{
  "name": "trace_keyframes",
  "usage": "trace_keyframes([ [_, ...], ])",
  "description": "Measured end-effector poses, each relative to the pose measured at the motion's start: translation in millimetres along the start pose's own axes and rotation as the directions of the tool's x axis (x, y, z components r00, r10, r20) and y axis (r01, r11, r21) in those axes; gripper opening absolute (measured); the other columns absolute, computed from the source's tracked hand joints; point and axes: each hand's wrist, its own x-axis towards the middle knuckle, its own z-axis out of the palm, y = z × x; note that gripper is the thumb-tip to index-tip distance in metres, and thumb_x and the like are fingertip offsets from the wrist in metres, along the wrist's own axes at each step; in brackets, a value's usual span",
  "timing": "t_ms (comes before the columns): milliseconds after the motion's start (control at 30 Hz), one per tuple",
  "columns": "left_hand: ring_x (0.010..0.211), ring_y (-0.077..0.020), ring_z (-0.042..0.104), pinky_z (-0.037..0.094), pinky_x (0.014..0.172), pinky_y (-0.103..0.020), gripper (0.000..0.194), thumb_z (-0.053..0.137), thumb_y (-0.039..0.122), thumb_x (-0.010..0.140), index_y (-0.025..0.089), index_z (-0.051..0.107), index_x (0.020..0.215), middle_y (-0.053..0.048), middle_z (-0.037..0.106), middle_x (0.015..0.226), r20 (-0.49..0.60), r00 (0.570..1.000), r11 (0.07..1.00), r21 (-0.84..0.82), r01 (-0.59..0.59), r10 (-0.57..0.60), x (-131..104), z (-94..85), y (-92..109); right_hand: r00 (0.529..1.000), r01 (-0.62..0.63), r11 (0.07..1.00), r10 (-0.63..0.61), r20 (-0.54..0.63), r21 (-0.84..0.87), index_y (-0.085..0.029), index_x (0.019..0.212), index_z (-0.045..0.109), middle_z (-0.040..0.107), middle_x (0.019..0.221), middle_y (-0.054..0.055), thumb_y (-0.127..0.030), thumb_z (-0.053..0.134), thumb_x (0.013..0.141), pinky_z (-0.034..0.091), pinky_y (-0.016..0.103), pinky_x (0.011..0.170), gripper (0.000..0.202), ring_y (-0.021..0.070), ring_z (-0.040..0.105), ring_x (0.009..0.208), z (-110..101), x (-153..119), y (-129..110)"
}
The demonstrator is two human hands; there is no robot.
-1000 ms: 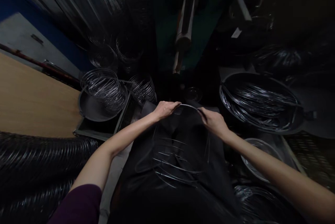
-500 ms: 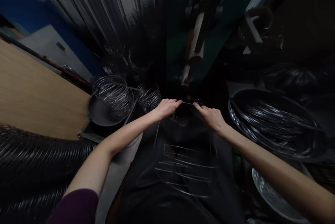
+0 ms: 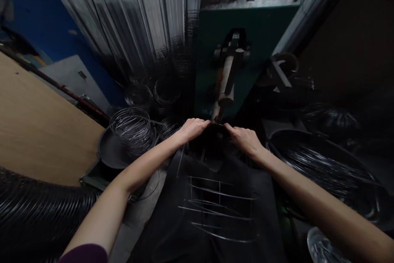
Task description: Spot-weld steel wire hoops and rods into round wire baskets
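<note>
A round frame of thin metal wire [image 3: 221, 212] rests over the dark apron on my lap, its several curved wires showing against the cloth. My left hand [image 3: 194, 128] pinches the frame's far edge from the left. From the right, my right hand [image 3: 245, 140] is closed on that same edge, a short way apart, with a bit of wire running between the two. Directly above my fingers is the tip of the rod-like electrode arm [image 3: 226, 80] of a green machine [image 3: 261, 29]; whether wire and tip touch, I cannot tell.
Wire rings [image 3: 131, 125] are stacked on a dark round pan [image 3: 112, 148] at the left. To the right stands a large basin [image 3: 323, 133] of loose wires, with a smaller bowl [image 3: 323, 246] of metal pieces below. A wooden board [image 3: 46, 119] and coiled black wire [image 3: 40, 213] lie left.
The view has tilted up, so the machine's panel with a red light now shows. Both hands, still on the wire frame, have come nearer the electrode tip.
</note>
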Motion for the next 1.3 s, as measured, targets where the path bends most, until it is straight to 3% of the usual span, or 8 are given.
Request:
trace_keyframes([
  [167,0.081,-0.0204,0.066,0.043,0.061,-0.024,0.029,0.04,0.026,0.092,0.028,0.055,0.117,-0.005,0.069,0.095,-0.018,0.999,0.999,-0.018,0.029,-0.03,10.1,5.3,-3.6,1.0,-0.015,1.0,0.015,0.002,0.004,-0.022,0.135,0.039,0.067,0.093,0.01,-0.014,0.033,0.089,0.041,0.028,0.058,0.046,0.0241,0.066,0.079,-1.8,4.1,5.1],
  [433,0.079,-0.0198,0.066,0.043,0.063,-0.024,0.034,0.041,0.022,0.09,0.029,0.053,0.121,-0.006,0.069,0.093,-0.02,0.999,0.999,-0.011,0.034,-0.034,12.5,6.6,-2.2,1.0,-0.003,1.0,0.002,0.016,0.004,-0.021,0.135,0.037,0.067,0.093,0.01,-0.011,0.032,0.088,0.04,0.028,0.057,0.049,0.0244,0.065,0.078,-5.2,5.7,7.7],
  [700,0.085,-0.0198,0.065,0.044,0.066,-0.025,0.033,0.034,0.034,0.094,0.029,0.055,0.12,-0.006,0.069,0.098,-0.016,0.998,0.996,-0.054,0.067,-0.068,13.0,7.5,0.9,1.0,0.01,0.999,-0.01,0.019,0.036,-0.023,0.135,0.038,0.067,0.092,0.012,-0.012,0.032,0.087,0.041,0.029,0.059,0.049,0.027,0.065,0.079,-3.9,8.3,11.9],
  [933,0.08,-0.0199,0.065,0.045,0.068,-0.026,0.031,0.036,0.029,0.093,0.024,0.058,0.113,-0.008,0.069,0.09,0.01,0.997,0.997,-0.005,0.082,-0.082,11.6,3.9,-1.3,1.0,-0.024,0.994,0.024,0.0,0.108,-0.021,0.121,0.047,0.066,0.086,0.012,-0.028,0.027,0.095,0.037,0.026,0.057,0.034,0.0239,0.065,0.076,-4.1,10.2,12.8],
  [1067,0.081,-0.0188,0.065,0.044,0.067,-0.024,0.029,0.038,0.027,0.092,0.024,0.058,0.113,-0.007,0.068,0.092,0.003,0.997,0.997,-0.012,0.077,-0.077,10.0,4.6,-5.0,1.0,-0.02,0.992,0.022,-0.021,0.121,-0.02,0.118,0.049,0.066,0.086,0.011,-0.031,0.028,0.095,0.036,0.026,0.056,0.033,0.023,0.064,0.076,-4.1,11.5,11.4],
  [1300,0.076,-0.0179,0.063,0.041,0.065,-0.024,0.034,0.035,0.04,0.094,0.022,0.062,0.104,-0.007,0.068,0.085,-0.017,0.998,0.997,-0.042,0.062,-0.063,10.3,8.4,-10.5,0.999,-0.031,0.973,0.038,-0.028,0.231,-0.019,0.111,0.053,0.066,0.087,0.01,-0.036,0.028,0.096,0.035,0.025,0.056,0.034,0.022,0.064,0.076,0.2,14.0,13.4],
])
